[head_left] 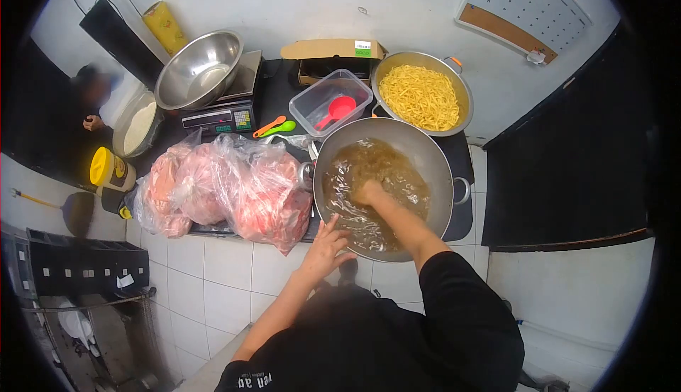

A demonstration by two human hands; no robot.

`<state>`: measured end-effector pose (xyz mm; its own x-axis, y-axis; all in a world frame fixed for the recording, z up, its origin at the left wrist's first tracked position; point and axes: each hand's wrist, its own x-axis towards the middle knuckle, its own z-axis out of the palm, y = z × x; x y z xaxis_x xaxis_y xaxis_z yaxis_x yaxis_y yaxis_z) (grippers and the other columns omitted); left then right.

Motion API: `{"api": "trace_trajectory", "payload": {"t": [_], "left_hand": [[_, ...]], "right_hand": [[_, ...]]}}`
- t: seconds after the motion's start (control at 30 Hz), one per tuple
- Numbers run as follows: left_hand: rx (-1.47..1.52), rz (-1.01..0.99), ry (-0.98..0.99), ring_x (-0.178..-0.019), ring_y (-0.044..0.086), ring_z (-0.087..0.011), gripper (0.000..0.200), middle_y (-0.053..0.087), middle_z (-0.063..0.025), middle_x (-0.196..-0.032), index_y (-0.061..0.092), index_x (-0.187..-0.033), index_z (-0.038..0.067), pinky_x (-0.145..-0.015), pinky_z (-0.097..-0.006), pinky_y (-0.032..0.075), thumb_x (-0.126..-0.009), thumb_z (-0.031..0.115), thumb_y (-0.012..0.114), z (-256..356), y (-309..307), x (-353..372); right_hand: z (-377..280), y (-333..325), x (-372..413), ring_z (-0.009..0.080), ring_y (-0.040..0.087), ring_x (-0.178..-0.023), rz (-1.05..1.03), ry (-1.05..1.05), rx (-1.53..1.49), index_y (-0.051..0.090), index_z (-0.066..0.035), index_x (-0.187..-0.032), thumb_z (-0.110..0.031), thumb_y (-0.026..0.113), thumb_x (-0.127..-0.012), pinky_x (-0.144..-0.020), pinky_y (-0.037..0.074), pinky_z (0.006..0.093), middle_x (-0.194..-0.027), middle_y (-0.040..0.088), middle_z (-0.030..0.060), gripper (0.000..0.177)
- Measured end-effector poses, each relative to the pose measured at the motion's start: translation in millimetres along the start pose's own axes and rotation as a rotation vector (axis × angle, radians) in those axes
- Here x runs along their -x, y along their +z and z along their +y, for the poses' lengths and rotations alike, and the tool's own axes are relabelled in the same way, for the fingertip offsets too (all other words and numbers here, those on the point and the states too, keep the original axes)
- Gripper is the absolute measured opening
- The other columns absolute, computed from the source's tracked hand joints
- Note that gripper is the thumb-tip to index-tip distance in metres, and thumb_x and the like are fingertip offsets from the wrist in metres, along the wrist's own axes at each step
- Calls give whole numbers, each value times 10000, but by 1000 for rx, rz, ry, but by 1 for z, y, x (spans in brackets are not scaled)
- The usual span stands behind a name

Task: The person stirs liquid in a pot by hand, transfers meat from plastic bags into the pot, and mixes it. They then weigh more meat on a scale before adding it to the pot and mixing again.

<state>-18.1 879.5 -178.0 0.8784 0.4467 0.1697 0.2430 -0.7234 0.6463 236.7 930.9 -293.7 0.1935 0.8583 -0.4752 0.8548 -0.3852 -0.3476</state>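
Note:
A wide grey metal pan (441,172) with two side handles holds brown, rippling liquid (397,168). My right hand (367,192) is dipped into that liquid near the middle of the pan, and its fingers are hidden below the surface. My left hand (328,247) is at the pan's near-left rim, fingers spread and holding nothing; the fingertips appear to touch the rim. Left of the pan lie clear plastic bags (273,197) filled with pinkish raw meat.
Behind the pan stand a pot of yellow strips (422,97) and a clear plastic container (301,112) with a red scoop (340,107). Orange and green measuring spoons (284,127), a digital scale (220,121) bearing a steel bowl (202,73), and a yellow-lidded tub (112,170) are leftward. Another person (92,94) is at far left.

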Motion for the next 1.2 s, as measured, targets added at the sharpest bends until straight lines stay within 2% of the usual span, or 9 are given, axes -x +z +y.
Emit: {"api": "trace_trajectory", "payload": {"t": [0.1,0.17,0.3,0.37,0.47,0.53,0.73,0.93,1.2], "left_hand": [[3,-7,-27,-1412,260,-356,291,608,-62,-1187,658,-920,81,-1125,-621,176,-778,321,742,4,2,3],[5,-2,-41,-1410,263,-358,295,614,-65,-1174,661,-920,79,-1125,-621,179,-775,322,745,6,2,6],[4,18,-44,-1407,270,-364,292,627,-65,-1147,664,-911,72,-1122,-622,188,-773,316,747,4,4,17],[30,51,-27,-1412,260,-365,290,633,-60,-1141,669,-897,68,-1121,-623,187,-772,319,745,8,4,17],[36,54,-34,-1414,254,-369,294,636,-57,-1142,668,-893,62,-1121,-622,187,-774,319,743,10,5,21],[32,47,-33,-1415,254,-370,285,637,-56,-1144,669,-887,64,-1121,-623,185,-776,316,742,10,6,24],[59,75,-38,-1413,256,-373,252,639,-55,-1145,681,-855,76,-1118,-631,181,-776,307,745,17,6,30],[72,91,-22,-1420,237,-377,259,634,-63,-1143,658,-843,70,-1117,-632,181,-778,305,744,8,1,34],[73,55,-22,-1426,233,-358,273,614,-66,-1178,649,-854,66,-1114,-631,192,-778,310,743,8,-2,33]], "right_hand": [[-25,31,22,355,582,-1121,37,-58,269,686,-33,-1074,-386,545,-835,-1012,402,479,-1140,647,204,449],[-15,73,26,336,629,-1040,371,-362,315,684,-27,-1073,-406,565,-820,-986,427,438,-1091,666,201,472],[-33,43,92,343,631,-1032,-350,-216,218,669,-25,-1114,-324,532,-826,-1005,402,428,-1074,671,201,437],[-28,35,108,393,492,-1237,-643,-220,402,550,-82,-1302,-351,497,-869,-983,430,494,-1284,580,176,512],[-1,39,129,359,368,-1355,-751,-307,527,512,-101,-1348,-456,426,-913,-1055,331,552,-1425,457,164,568],[12,18,160,335,250,-1422,-600,-8,266,432,-131,-1422,-541,369,-928,-1097,221,605,-1498,357,153,645],[36,6,140,348,271,-1413,-525,226,477,388,-69,-1444,-516,401,-914,-1132,140,585,-1496,356,173,694],[72,19,65,350,380,-1353,-262,199,508,561,-68,-1314,-380,458,-884,-1128,174,563,-1413,466,189,541],[-9,43,4,365,496,-1240,-60,114,310,644,-109,-1211,-316,521,-860,-1063,331,531,-1380,508,159,426]]}}
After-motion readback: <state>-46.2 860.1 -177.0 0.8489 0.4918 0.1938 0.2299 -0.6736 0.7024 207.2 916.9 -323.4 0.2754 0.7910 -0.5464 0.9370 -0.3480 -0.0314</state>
